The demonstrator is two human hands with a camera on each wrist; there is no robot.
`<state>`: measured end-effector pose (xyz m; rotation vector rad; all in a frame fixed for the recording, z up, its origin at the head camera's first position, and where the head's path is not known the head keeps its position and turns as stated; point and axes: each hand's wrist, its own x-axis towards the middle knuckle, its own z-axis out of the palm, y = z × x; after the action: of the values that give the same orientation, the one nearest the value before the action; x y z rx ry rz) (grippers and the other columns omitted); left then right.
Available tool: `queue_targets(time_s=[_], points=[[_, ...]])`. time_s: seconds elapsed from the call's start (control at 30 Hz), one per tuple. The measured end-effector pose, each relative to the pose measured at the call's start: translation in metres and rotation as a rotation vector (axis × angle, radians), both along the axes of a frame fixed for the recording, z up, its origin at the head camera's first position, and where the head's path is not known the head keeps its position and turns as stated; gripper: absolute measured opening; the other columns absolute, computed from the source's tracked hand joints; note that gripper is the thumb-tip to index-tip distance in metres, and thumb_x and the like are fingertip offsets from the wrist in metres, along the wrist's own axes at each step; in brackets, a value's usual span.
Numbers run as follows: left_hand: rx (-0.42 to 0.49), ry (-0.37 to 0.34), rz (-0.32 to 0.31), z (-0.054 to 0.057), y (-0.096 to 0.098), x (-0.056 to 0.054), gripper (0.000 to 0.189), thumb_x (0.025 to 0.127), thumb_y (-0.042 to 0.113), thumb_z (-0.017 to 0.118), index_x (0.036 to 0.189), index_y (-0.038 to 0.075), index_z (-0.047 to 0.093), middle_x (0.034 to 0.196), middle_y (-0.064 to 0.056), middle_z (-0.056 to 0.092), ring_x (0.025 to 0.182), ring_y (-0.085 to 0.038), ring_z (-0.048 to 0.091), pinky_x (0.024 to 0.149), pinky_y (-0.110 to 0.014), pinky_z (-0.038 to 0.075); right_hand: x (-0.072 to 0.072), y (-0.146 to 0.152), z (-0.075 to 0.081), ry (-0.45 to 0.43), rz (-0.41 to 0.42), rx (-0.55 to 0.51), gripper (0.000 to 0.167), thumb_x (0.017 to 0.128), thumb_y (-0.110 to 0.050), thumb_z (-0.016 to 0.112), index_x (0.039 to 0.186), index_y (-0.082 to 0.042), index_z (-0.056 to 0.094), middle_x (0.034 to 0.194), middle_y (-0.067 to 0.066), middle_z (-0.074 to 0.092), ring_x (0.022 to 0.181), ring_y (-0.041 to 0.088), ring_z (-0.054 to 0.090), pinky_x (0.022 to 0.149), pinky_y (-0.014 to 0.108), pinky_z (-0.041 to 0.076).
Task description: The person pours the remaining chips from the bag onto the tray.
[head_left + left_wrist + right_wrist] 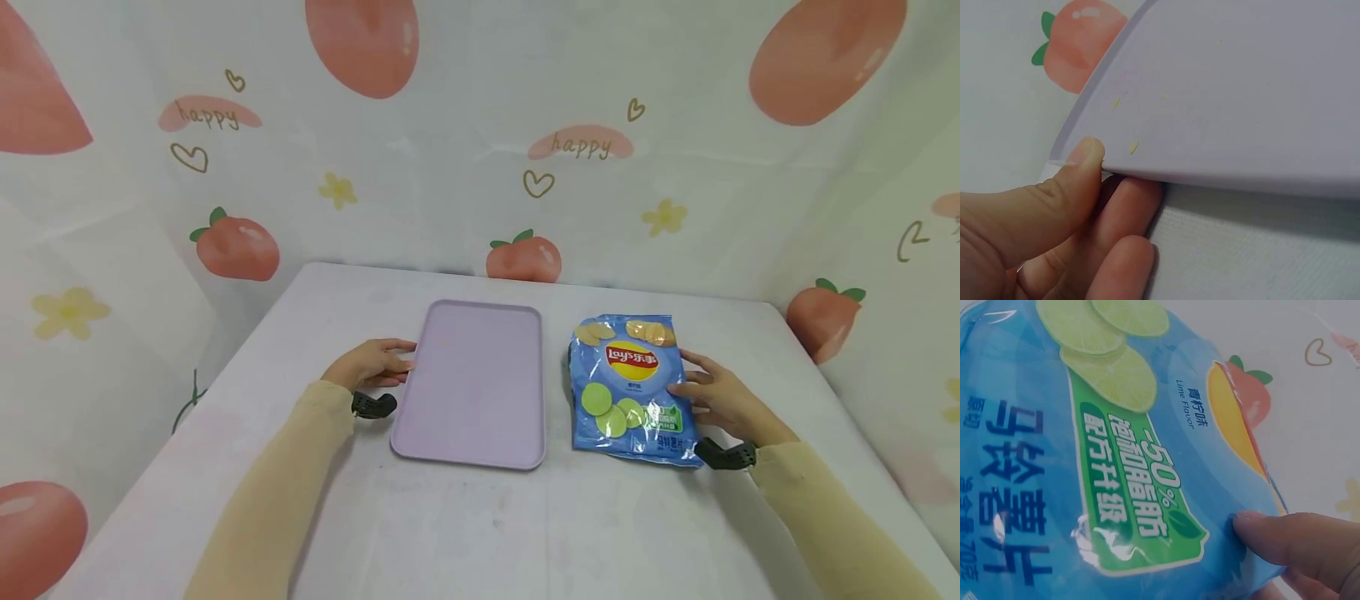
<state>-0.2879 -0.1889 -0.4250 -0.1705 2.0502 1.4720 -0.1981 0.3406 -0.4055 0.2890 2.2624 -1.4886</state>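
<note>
A pale purple rectangular tray (474, 383) lies left of the table's middle. My left hand (371, 363) pinches its left edge; in the left wrist view the thumb (1089, 154) rests on the rim and the fingers curl beneath it. Small yellowish crumbs (1133, 147) dot the tray's surface. To the right of the tray is a blue bag of lime-flavoured potato chips (628, 387), its printed front facing up. My right hand (726, 402) grips the bag's right side, the thumb (1260, 528) on the front and the other fingers mostly hidden behind it.
Both things are on a white-covered table (480, 533). A white curtain (450, 192) printed with peaches, hearts and flowers hangs behind and along the sides. At the left, a thin dark cord (193, 396) shows by the table edge.
</note>
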Motion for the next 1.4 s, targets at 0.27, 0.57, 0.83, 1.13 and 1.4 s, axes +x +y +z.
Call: queue_targets(time_s=[0.27, 0.57, 0.83, 1.13, 1.4], points=[[0.004, 0.012, -0.008, -0.001, 0.000, 0.001, 0.063, 0.093, 0.011, 0.065, 0.149, 0.012, 0.037, 0.076, 0.005, 0.065, 0.064, -0.004, 0.063, 0.061, -0.016, 0.055, 0.004, 0.002, -0.003, -0.003, 0.051, -0.014, 0.094, 0.095, -0.023, 0.063, 0.155, -0.011, -0.008, 0.155, 0.034, 0.005, 0.136, 0.052, 0.030, 0.107, 0.055, 0.036], [0.008, 0.008, 0.001, -0.001, 0.000, 0.001, 0.063, 0.093, 0.010, 0.065, 0.149, 0.012, 0.037, 0.077, 0.006, 0.065, 0.065, -0.003, 0.063, 0.061, -0.016, 0.055, 0.006, 0.000, -0.006, -0.042, 0.072, -0.061, 0.097, 0.095, -0.017, 0.063, 0.153, -0.008, -0.013, 0.153, 0.038, 0.007, 0.138, 0.051, 0.025, 0.110, 0.054, 0.031], [0.005, -0.001, 0.016, -0.003, 0.000, 0.000, 0.061, 0.093, 0.011, 0.066, 0.148, 0.014, 0.040, 0.077, 0.005, 0.066, 0.065, -0.004, 0.064, 0.062, -0.016, 0.055, 0.012, 0.001, -0.006, -0.030, 0.065, -0.121, 0.092, 0.097, -0.013, 0.059, 0.153, -0.012, -0.014, 0.154, 0.036, -0.002, 0.137, 0.055, 0.022, 0.106, 0.062, 0.033], [0.017, 0.007, 0.002, -0.003, -0.001, 0.000, 0.064, 0.093, 0.010, 0.065, 0.150, 0.012, 0.037, 0.077, 0.006, 0.065, 0.065, -0.003, 0.063, 0.062, -0.016, 0.055, 0.012, 0.003, -0.011, 0.008, 0.066, -0.138, 0.092, 0.096, -0.015, 0.062, 0.155, -0.016, -0.009, 0.155, 0.031, 0.013, 0.112, 0.022, 0.053, 0.101, 0.049, 0.047], [0.013, 0.003, -0.002, -0.001, -0.001, 0.002, 0.064, 0.093, 0.010, 0.066, 0.150, 0.012, 0.037, 0.077, 0.006, 0.065, 0.066, -0.003, 0.063, 0.063, -0.016, 0.055, 0.013, 0.002, -0.010, 0.005, 0.046, -0.200, 0.094, 0.095, -0.016, 0.063, 0.156, -0.020, -0.008, 0.155, 0.028, 0.012, 0.104, 0.012, 0.056, 0.096, 0.039, 0.053]])
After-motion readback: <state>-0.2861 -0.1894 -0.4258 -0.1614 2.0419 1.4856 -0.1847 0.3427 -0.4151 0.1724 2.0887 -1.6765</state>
